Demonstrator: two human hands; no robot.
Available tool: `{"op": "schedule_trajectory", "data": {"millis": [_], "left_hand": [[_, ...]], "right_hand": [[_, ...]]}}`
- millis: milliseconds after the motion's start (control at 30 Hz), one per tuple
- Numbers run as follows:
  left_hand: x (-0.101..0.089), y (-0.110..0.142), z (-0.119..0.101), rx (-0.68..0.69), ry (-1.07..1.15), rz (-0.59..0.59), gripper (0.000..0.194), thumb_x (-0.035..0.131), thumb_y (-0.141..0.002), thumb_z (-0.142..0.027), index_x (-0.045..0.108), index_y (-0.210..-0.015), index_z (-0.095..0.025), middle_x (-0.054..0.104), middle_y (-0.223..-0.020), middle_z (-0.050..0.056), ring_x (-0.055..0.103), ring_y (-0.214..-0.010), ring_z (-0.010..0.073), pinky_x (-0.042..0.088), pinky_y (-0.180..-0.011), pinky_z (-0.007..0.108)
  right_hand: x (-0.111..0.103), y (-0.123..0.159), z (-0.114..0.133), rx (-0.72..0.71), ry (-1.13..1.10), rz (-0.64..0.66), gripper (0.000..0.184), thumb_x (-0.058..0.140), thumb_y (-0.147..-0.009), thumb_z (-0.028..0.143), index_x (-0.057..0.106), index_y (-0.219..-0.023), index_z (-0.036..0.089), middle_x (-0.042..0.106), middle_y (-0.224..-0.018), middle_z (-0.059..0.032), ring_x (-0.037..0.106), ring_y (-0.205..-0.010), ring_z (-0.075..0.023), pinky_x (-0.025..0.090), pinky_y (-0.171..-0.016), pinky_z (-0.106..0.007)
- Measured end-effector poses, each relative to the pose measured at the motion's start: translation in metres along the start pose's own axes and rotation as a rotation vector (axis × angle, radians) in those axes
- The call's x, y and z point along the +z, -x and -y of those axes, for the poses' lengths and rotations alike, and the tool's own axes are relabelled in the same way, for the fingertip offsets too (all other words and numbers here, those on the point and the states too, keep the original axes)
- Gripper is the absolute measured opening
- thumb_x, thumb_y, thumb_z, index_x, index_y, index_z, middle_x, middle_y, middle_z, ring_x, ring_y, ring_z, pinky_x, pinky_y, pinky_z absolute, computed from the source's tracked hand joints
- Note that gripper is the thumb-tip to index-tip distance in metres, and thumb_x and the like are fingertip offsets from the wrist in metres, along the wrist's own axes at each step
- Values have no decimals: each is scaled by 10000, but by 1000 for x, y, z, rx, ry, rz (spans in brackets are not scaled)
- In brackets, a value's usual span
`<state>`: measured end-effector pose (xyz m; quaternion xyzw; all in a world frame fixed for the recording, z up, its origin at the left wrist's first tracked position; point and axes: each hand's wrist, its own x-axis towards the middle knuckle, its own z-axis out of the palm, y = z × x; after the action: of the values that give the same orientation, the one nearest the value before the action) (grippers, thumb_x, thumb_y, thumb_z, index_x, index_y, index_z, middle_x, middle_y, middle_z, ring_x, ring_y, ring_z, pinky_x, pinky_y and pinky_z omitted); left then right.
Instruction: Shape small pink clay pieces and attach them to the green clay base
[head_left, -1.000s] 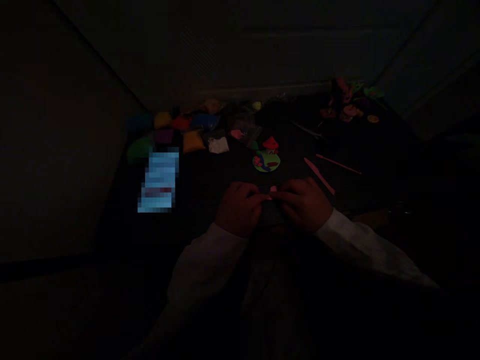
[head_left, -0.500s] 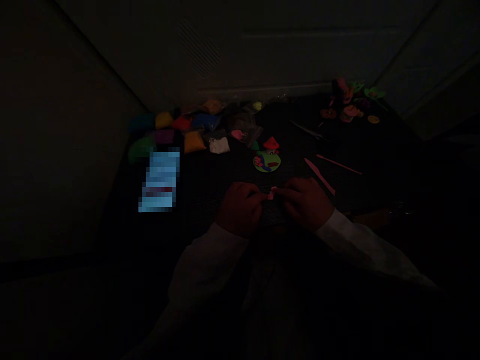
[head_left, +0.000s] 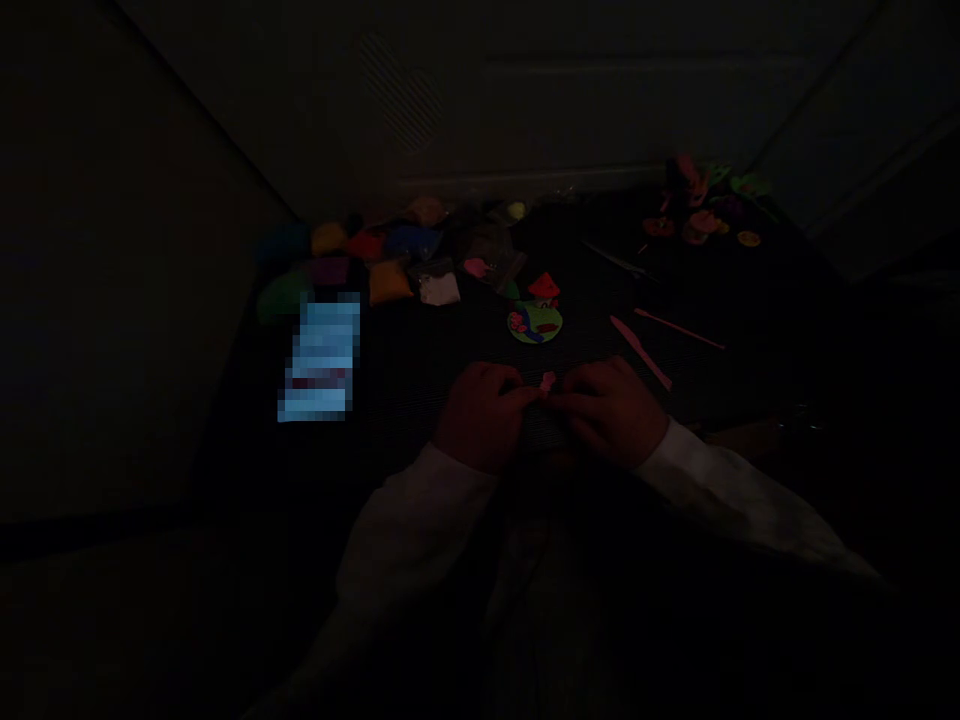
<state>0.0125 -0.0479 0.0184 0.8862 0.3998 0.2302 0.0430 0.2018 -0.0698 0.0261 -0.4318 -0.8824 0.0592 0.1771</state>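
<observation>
Between my fingertips is a small piece of pink clay (head_left: pixel 547 383), low over the dark table. My left hand (head_left: pixel 484 415) pinches it from the left, thumb and finger together. From the right, my right hand (head_left: pixel 611 410) has its fingertips pressed to the same piece. Just beyond the hands lies a round green clay base (head_left: pixel 551 318) with a blue strip, pink bits and a brown patch on it. A small clay house with a red pointed roof (head_left: pixel 544 286) stands at its back edge. Dim light hides the finer finger detail.
Bags of coloured clay, among them an orange bag (head_left: pixel 388 283) and a white bag (head_left: pixel 439 289), lie at the back left. A blurred bright screen (head_left: pixel 321 360) is at left. A pink plastic knife (head_left: pixel 640 352) and thin pink stick (head_left: pixel 679 328) lie right; clay figures (head_left: pixel 701 225) stand behind.
My right hand's fingertips have come in lower and closer to the left ones. The pink clay piece has turned slightly and shows more above the fingers. The rest stays in place.
</observation>
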Motion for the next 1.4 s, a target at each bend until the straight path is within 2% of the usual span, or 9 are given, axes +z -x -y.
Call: {"op": "schedule_trajectory", "data": {"millis": [233,500,667,1067,1267,1400], "left_hand": [[-2,0,-4,14,-44,-7,259,451,-739,-161,619,-919,-241,569,-846,47,442,-796,183,380,-697,341],[-4,-1,-1,18,42,0,274,424,-719,-106,600,-922,-159,564,-875,61,456,-837,177,374,-771,340],[-4,0,-1,-26,58,-12,262,416,-732,-122,591,-922,-164,555,-888,62,456,-858,182,375,-778,346],[-4,1,1,-27,63,-26,254,427,-727,-122,590,-918,-159,547,-871,56,453,-848,176,373,-772,334],[1,1,2,-34,39,-14,328,420,-734,-106,583,-988,-234,532,-917,45,426,-874,182,363,-778,338],[2,-1,-1,-60,20,-6,294,404,-767,-142,608,-944,-258,533,-898,45,423,-857,180,363,-764,338]], "right_hand": [[-1,0,0,3,6,11,295,426,-763,223,564,-1023,243,523,-900,-48,433,-821,-166,259,-719,-338],[0,0,1,16,0,18,339,445,-751,213,528,-1077,259,522,-906,-38,437,-811,-158,258,-724,-334],[-2,-1,1,28,-8,14,332,434,-756,213,535,-1071,247,524,-902,-43,442,-811,-158,264,-728,-334],[-3,1,3,28,-16,3,342,428,-757,213,523,-1085,244,524,-908,-42,445,-820,-158,269,-728,-333],[-2,0,2,3,-9,17,330,443,-748,220,539,-1063,234,526,-908,-46,438,-817,-161,257,-728,-338],[-2,0,2,4,7,25,357,436,-756,234,513,-1104,238,525,-920,-51,442,-816,-165,263,-719,-339]]}}
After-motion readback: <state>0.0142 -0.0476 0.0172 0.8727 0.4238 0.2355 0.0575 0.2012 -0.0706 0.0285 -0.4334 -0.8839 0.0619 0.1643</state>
